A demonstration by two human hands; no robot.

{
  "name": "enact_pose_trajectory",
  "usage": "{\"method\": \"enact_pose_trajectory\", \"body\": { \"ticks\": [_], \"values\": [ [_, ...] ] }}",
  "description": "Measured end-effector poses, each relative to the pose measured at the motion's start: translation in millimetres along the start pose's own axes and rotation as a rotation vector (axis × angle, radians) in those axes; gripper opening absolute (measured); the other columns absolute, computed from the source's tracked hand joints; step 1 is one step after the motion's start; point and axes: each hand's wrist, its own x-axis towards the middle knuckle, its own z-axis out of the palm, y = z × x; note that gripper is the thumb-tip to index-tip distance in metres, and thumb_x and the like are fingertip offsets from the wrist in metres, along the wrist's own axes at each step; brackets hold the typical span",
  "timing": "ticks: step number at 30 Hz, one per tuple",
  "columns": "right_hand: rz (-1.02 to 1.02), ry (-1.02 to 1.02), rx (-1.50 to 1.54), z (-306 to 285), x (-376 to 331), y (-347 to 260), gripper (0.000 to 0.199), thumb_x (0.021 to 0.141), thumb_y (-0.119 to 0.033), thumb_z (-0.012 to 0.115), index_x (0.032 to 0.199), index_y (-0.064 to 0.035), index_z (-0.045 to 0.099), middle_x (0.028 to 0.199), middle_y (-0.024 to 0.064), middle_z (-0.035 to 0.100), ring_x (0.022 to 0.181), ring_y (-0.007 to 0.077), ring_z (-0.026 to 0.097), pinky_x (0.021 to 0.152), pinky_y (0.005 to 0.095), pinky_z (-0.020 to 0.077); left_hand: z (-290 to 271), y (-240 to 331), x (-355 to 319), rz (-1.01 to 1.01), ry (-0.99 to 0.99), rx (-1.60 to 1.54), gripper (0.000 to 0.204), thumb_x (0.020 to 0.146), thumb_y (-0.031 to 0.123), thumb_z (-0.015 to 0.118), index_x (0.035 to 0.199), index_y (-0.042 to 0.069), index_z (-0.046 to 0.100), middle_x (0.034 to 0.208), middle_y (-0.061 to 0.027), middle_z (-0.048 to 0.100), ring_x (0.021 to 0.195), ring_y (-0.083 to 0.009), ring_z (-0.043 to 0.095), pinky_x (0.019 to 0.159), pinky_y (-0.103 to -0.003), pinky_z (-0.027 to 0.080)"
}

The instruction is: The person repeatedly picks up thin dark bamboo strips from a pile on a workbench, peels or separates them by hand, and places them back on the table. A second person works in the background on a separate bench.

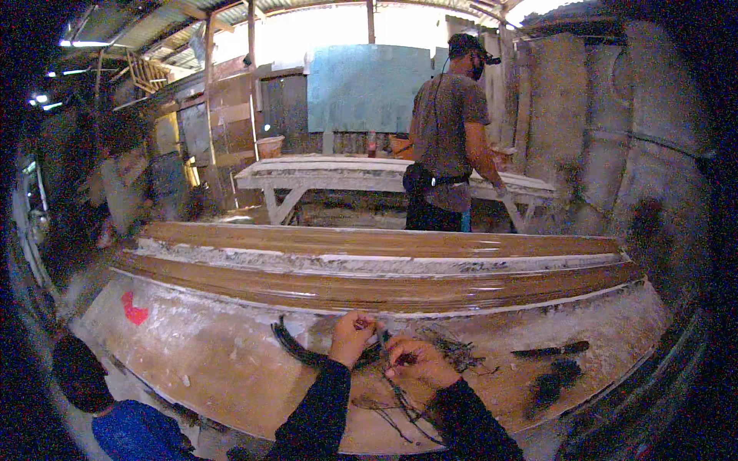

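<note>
My left hand point(354, 339) and my right hand point(420, 362) are close together above the near table, fingers pinched. A thin dark strand point(382, 339) runs between their fingertips; its exact form is blurred. A bundle of dark strips point(296, 346) lies beside and partly under my left hand. Loose, tangled dark strands point(459, 350) spread beyond my right hand, and more thin strands point(400, 411) trail on the tabletop between my forearms. To the right lies a dark-handled knife point(550, 350), with a black, soft-looking item point(558, 379) nearer me.
Two long, glossy brown mouldings point(369, 288) cross the far side of the dusty table point(231, 357). A red scrap point(134, 309) lies at left. One person in blue point(138, 430) is at lower left; another point(453, 131) stands at a white bench point(323, 175) behind.
</note>
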Motion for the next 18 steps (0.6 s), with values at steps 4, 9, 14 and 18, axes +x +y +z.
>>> {"method": "enact_pose_trajectory", "body": {
  "ticks": [4,9,14,18],
  "values": [
    [0.003,0.068,0.004,-8,4,13,0.016,0.067,-0.005,0.067,0.068,-0.0048,0.051,0.081,0.0016,0.051,0.076,0.0126,0.05,0.071,0.0242,0.04,5,-2,-3,0.012,-0.049,0.017,0.011,0.069,0.01,0.064,0.072,0.004,0.056,0.068,-0.002,0.056,0.06,-0.0095,0.05,0.057,-0.023,0.042],
    [-0.093,0.316,0.073,-17,5,30,0.009,0.073,-0.001,0.059,0.071,-0.0037,0.05,0.077,0.0016,0.053,0.077,0.0125,0.052,0.071,0.025,0.0421,5,2,-5,0.082,-0.159,0.116,0.016,0.068,0.016,0.066,0.072,0.004,0.057,0.065,-0.0033,0.055,0.06,-0.0114,0.05,0.058,-0.025,0.041],
    [-0.232,0.68,-0.013,-28,11,40,0.008,0.078,-0.002,0.05,0.083,-0.0025,0.056,0.082,0.0045,0.057,0.08,0.0118,0.053,0.073,0.0251,0.0418,9,8,-10,-0.087,-0.662,-0.153,0.017,0.069,0.017,0.068,0.069,0.006,0.055,0.066,0.0029,0.053,0.065,-0.0067,0.048,0.059,-0.023,0.04],
    [-0.137,0.883,-0.464,-37,4,35,0.016,0.08,-0.005,0.049,0.094,-0.0048,0.058,0.085,0.0057,0.059,0.081,0.0106,0.053,0.073,0.0227,0.0403,15,12,-21,-0.002,-0.914,-0.148,0.022,0.069,0.022,0.069,0.074,0.006,0.055,0.071,0.0032,0.053,0.069,-0.0054,0.046,0.061,-0.022,0.04]
  ]
}}
